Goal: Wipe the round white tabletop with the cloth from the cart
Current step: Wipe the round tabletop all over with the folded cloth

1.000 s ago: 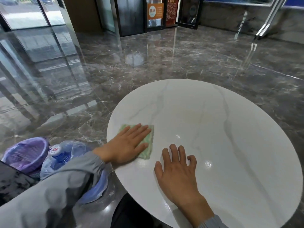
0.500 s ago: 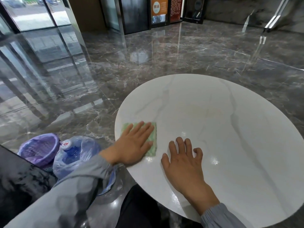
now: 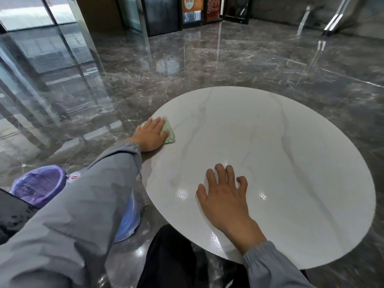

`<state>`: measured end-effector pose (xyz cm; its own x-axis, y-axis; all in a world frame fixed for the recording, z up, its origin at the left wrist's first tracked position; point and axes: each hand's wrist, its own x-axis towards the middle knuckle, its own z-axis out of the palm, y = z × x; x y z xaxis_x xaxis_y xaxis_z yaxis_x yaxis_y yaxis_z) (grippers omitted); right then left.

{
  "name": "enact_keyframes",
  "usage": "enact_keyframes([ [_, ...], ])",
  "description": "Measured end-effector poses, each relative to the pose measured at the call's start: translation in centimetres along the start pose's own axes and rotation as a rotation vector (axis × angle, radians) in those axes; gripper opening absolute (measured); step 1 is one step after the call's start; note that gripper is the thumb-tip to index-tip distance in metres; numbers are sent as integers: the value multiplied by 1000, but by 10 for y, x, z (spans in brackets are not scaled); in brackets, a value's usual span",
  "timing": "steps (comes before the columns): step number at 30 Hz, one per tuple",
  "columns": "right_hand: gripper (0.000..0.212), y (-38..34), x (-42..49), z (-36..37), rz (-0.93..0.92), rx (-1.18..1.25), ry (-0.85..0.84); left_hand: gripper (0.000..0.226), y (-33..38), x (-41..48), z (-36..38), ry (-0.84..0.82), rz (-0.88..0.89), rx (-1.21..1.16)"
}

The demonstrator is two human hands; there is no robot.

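The round white tabletop (image 3: 291, 154) with grey veins fills the right half of the view. A small green cloth (image 3: 169, 133) lies flat at its far left edge. My left hand (image 3: 150, 135) presses down on the cloth with fingers spread, covering most of it. My right hand (image 3: 225, 196) rests palm-down on the bare tabletop near the front edge, fingers apart and slightly curled, holding nothing.
A purple basket (image 3: 37, 185) and a blue water jug (image 3: 126, 221), mostly hidden by my grey left sleeve, stand on the glossy dark marble floor left of the table. A dark cart corner (image 3: 12, 217) shows at the lower left. Glass doors stand at the back.
My left hand has slid the cloth away from me along the table's left edge, to the far left rim. My right hand has stayed flat on the tabletop near the front edge.
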<state>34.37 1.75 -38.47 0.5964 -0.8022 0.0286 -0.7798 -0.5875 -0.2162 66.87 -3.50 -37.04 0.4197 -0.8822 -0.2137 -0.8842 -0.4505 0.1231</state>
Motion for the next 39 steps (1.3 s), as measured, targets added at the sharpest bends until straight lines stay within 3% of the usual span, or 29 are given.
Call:
enact_keyframes([
  [4,59,1,1,0,2,3,-17,64,20,-21,1,-3,44,35],
  [9,59,1,1,-2,-6,-9,-61,74,48,-117,30,-34,380,95],
  [11,65,1,-1,-4,-13,0,-39,68,53,-146,41,-8,453,111],
  [16,54,1,1,2,0,-29,7,65,41,-118,29,-62,436,83],
  [19,49,1,1,5,13,-38,61,63,22,-66,12,-34,300,74],
  [26,60,1,1,4,18,-30,20,63,28,10,-10,-43,107,56],
  [31,59,0,1,4,16,-22,15,63,46,-41,4,-60,258,54],
  [35,63,1,4,1,3,-24,-55,77,46,-110,23,-86,448,119],
  [39,64,1,3,-3,2,-18,-50,69,44,-156,32,-74,528,147],
])
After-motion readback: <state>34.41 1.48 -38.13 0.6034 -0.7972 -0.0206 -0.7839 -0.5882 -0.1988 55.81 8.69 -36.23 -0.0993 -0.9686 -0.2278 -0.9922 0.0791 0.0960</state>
